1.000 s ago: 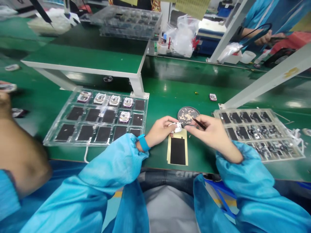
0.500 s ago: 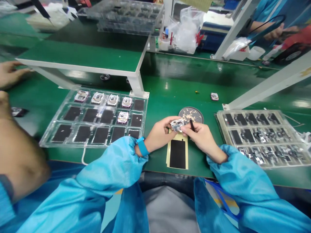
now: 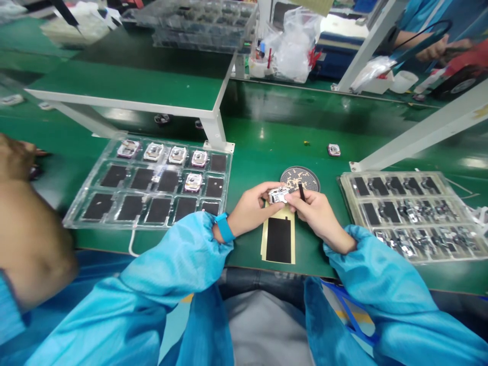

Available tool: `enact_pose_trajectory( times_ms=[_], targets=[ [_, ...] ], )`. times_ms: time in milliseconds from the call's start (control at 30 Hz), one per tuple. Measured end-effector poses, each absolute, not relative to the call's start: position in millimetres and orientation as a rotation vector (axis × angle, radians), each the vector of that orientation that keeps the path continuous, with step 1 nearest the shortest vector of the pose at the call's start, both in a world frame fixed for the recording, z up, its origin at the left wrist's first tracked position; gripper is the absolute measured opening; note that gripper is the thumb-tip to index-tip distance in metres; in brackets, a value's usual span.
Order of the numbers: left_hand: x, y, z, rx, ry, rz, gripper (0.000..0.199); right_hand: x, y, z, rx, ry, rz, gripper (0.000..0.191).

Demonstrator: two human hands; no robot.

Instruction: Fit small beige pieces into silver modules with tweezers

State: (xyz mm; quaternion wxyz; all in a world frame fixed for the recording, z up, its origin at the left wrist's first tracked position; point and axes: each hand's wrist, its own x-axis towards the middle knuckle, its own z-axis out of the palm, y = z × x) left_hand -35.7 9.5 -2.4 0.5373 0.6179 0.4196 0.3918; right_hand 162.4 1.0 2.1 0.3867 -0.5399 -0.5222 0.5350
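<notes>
A small metal part [image 3: 278, 195] is pinched by the left hand [image 3: 251, 205], and a black tool [image 3: 301, 192] by the right hand [image 3: 316, 216]; in the clear tray [image 3: 224, 188], five parts are placed and ten black pads [image 3: 158, 210] are left bare.

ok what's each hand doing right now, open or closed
Left hand: closed, holding a small metal part.
Right hand: closed, holding a thin black tool, fingertips against the part.

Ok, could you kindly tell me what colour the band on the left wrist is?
The band is bright blue; it shows best in the head view.
</notes>
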Motion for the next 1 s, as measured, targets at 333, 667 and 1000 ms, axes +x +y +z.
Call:
enact_pose_trajectory(
  times_ms=[333, 667, 1000],
  targets=[
    [-34.8, 9.0, -2.8, 1.448, 1.002, 0.926, 0.045, 162.5, 1.2, 3.9, -1.395, -1.324, 1.372, 0.036],
    [-37.2, 10.2, -6.2, 1.641, 1.085, 0.942, 0.047, 162.3, 1.5, 2.3, -1.396, -1.333, 1.353, 0.04],
    [-33.0, 6.1, -4.6, 1.361, 1.055, 1.003, 0.049, 158.1, 1.5, -3.5, -1.353, -1.382, 1.121, 0.033]
  ],
)
